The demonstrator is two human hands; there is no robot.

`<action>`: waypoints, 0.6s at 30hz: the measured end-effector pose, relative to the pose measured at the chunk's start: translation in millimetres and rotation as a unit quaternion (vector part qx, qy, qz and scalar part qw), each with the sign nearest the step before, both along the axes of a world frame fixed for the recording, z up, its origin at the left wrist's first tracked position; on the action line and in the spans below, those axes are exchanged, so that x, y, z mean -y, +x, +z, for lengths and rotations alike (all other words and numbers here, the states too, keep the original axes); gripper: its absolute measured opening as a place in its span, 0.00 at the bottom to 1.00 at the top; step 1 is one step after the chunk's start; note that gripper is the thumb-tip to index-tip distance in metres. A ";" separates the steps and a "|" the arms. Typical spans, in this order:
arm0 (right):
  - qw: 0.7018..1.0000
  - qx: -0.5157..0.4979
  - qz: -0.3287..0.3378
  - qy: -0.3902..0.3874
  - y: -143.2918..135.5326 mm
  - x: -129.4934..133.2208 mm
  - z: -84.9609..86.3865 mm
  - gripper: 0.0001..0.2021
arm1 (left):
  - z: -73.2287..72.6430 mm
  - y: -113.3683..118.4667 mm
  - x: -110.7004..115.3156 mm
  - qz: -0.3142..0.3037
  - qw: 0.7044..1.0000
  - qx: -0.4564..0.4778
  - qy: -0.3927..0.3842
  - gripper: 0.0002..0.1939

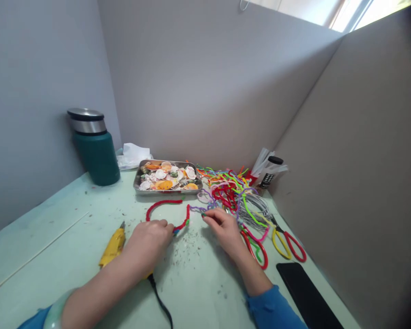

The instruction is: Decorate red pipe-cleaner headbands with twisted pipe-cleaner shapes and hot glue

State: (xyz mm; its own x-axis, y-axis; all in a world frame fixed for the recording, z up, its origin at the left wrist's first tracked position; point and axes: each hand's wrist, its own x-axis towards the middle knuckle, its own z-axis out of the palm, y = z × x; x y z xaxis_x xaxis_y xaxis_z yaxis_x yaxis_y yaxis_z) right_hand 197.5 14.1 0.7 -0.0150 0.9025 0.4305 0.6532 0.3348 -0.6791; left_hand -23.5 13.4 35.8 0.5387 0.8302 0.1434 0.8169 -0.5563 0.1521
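The left hand (154,240) was curled, its fingertips closed on a red fuzzy craft stem (164,201) near a blue and green bit; the stem lay bent in an open loop on the pale green table (198,297). The right hand (222,226) had its thumb and forefinger close together beside a twisted purple strand (196,209); whether they gripped anything could not be told.

Crowding the right hand was a tangled heap of multicoloured fuzzy stems (225,196), with a coil of grey wire (260,209), red-handled scissors (265,260) and scissors with yellow and red handles (285,235). A flat black slab (306,292) lay near the right sleeve (274,310). The left forearm (106,283) partly covered a yellow glue gun (113,246). Beyond the loop sat a metal tray (167,193) of seashells (164,184), and a teal bottle (97,157) stood at far left.
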 end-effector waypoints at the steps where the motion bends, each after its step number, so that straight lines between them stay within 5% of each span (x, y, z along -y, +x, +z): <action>1: 1.000 -0.018 0.015 0.002 -5.3 2.6 1.3 0.06 | -1.0 0.5 0.2 -0.001 1.000 0.023 -0.004 0.13; 6: 0.990 -0.113 0.083 -0.011 -28.6 15.7 6.8 0.06 | 6.6 2.3 5.5 -0.008 0.962 0.255 -0.095 0.15; 10: 0.974 -0.182 0.131 -0.036 -40.2 23.3 9.4 0.05 | 11.5 4.3 6.3 0.019 0.851 0.427 -0.304 0.12; 14: 0.968 -0.202 0.137 -0.050 -46.9 26.7 10.7 0.05 | 7.7 2.0 1.7 0.037 0.779 0.490 -0.391 0.09; 18: 0.970 -0.186 0.150 -0.036 -51.1 27.9 14.6 0.05 | 2.1 -3.2 0.0 0.041 0.759 0.495 -0.421 0.09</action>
State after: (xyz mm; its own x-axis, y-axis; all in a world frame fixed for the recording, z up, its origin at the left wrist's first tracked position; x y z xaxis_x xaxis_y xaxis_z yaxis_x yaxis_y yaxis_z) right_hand 146.5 -13.8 15.3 -0.1365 0.9099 0.3917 0.2386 0.4140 -0.8785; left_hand -26.7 13.4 37.9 0.4552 0.8766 -0.1561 0.0968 0.1256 0.9874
